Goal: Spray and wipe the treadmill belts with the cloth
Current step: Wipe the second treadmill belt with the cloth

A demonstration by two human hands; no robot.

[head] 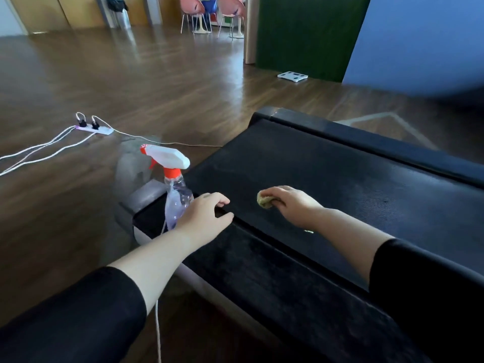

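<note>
The black treadmill belt (327,174) runs from the lower middle to the upper right. My right hand (290,203) grips a small bunched yellowish cloth (264,201) and holds it on the belt near its left side. A clear spray bottle (176,189) with a white and orange trigger head stands upright on the near side rail (262,258). My left hand (204,218) rests just right of the bottle on that rail, fingers loosely bent and holding nothing. Whether it touches the bottle is not clear.
A white power strip (95,128) with white cables lies on the wooden floor to the left. One white cord (157,328) trails down under my left arm. A white bathroom scale (292,76) sits by the green wall. Red chairs (209,11) stand far back.
</note>
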